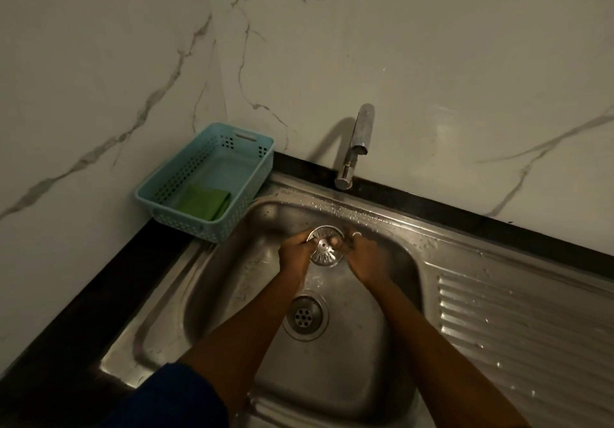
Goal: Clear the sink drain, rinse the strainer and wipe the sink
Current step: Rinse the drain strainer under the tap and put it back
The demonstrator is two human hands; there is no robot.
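A round metal strainer (324, 244) is being held by both hands above the basin of the sink (232, 278), below the spout of the faucet (357, 141) that is standing at the sink's back edge. Its left rim is being gripped by the left hand (295, 254) and its right rim by the right hand (363, 256). The drain (304, 316) is being left uncovered on the basin floor. A green cloth (204, 203) is being kept in a blue basket (166, 175) at the far left corner of the worktop (83, 294).
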